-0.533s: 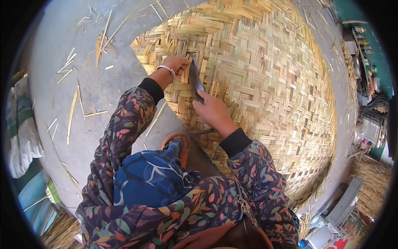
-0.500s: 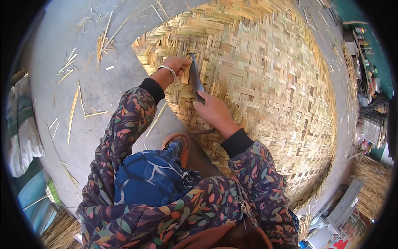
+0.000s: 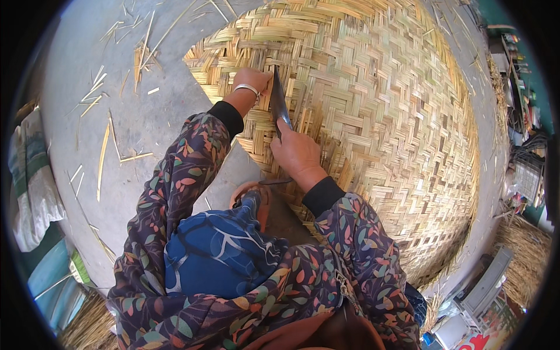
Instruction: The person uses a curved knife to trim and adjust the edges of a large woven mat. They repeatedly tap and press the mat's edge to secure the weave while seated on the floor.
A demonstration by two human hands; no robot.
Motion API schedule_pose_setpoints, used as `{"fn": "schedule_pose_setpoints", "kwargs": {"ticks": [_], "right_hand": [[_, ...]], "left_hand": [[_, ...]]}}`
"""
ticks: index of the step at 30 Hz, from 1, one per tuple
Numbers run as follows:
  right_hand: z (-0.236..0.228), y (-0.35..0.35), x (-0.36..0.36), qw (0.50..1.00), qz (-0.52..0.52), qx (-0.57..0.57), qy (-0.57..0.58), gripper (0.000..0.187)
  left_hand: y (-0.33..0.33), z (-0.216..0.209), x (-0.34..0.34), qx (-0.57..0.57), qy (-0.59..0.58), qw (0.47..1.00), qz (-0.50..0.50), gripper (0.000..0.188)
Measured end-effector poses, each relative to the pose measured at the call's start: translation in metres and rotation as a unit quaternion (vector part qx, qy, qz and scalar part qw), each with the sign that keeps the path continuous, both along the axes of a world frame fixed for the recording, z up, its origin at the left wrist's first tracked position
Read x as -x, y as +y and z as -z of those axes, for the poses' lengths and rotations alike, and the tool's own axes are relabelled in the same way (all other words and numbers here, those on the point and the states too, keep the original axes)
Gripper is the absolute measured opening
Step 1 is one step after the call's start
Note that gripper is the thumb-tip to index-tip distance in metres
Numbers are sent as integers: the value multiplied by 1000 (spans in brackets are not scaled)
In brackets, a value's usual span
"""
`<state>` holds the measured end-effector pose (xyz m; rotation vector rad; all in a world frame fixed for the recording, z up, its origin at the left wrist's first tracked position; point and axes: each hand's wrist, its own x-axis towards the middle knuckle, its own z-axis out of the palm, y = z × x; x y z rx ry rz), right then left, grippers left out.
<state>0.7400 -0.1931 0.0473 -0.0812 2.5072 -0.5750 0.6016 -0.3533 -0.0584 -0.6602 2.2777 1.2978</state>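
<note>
A large woven bamboo mat (image 3: pixel 385 122) spreads in front of me and to my right, its near-left edge by my foot. My right hand (image 3: pixel 296 153) is closed round the handle of a dark-bladed knife (image 3: pixel 278 99). The blade points away from me, its tip against the weave. Just left of the tip, my left hand (image 3: pixel 254 81), with a pale bangle at the wrist, is closed at the mat's left part. Its fingers pinch at the strips, but what lies in them is hidden.
Loose bamboo slivers (image 3: pixel 100 154) lie scattered on the grey concrete floor (image 3: pixel 157 116) to the left. Bundles of straw (image 3: pixel 525 256) and stacked goods stand at the far right. Cloth sacks (image 3: pixel 35 181) sit at the left edge. My sandalled foot (image 3: pixel 252 198) is beside the mat.
Both hands have shifted: the left a little to the right and away, the right slightly left. The knife has moved with the right hand and stands more upright in view.
</note>
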Motion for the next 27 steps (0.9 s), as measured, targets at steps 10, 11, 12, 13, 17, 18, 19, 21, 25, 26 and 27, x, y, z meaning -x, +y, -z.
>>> {"fn": "schedule_pose_setpoints", "kwargs": {"ticks": [10, 11, 12, 13, 17, 18, 19, 21, 25, 26, 27], "right_hand": [[-4, 7, 5, 998, -43, -16, 45, 47], [-4, 7, 5, 998, -47, -19, 49, 47], [-5, 9, 5, 997, -49, -23, 53, 46], [-6, 9, 5, 997, -55, -26, 55, 46], [-29, 40, -7, 996, -78, -17, 24, 46], [-37, 52, -17, 996, -89, -18, 7, 46], [-47, 60, -25, 994, -104, -18, -8, 45], [-70, 74, -39, 994, -95, 19, -60, 48], [-68, 114, -49, 983, 10, 136, -126, 54], [-65, 118, -48, 974, 44, 186, -125, 55], [-62, 120, -44, 961, 77, 236, -124, 55]], "left_hand": [[3, -43, -21, 319, 180, 898, 243, 47], [1, -40, -22, 320, 188, 896, 243, 46], [0, -37, -23, 318, 205, 895, 237, 46], [-2, -34, -26, 317, 220, 894, 229, 46], [4, -24, -24, 294, 228, 901, 224, 45], [4, -21, -24, 298, 228, 897, 231, 43], [-1, -21, -26, 305, 227, 895, 234, 41], [-17, -20, -30, 317, 233, 891, 228, 40], [-9, -19, -24, 253, 233, 920, 190, 36], [-3, -22, -21, 223, 220, 934, 171, 34], [2, -23, -17, 178, 232, 943, 158, 29]]}}
